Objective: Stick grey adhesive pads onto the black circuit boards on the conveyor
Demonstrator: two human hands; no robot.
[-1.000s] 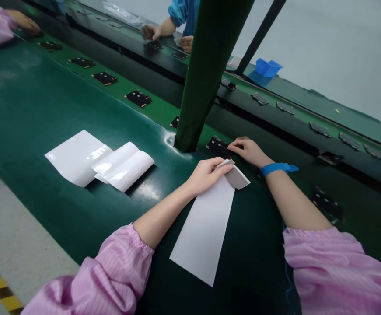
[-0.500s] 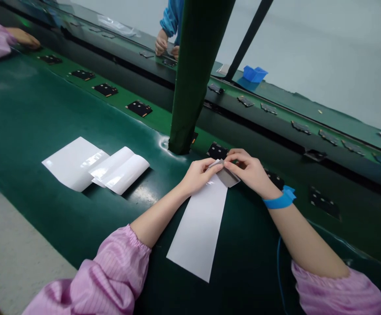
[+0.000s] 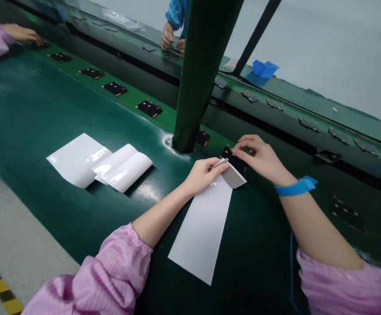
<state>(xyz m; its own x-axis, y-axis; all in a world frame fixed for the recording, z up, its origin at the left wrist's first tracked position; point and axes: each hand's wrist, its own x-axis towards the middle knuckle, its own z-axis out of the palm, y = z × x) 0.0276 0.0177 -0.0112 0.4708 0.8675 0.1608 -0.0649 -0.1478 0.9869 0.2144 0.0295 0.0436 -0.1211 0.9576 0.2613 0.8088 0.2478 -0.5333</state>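
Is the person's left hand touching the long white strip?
Touching. The head view shows the left hand gripping the long white strip at its upper end, the thumb pressed over it.

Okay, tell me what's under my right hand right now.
Under your right hand shows part of a black board, beyond the white sheet. The hand covers another part; what lies there, and whether hand and board touch, can't be seen.

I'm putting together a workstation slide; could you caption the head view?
Left hand pinching a white sheet, right hand at a flat black piece near a green post.
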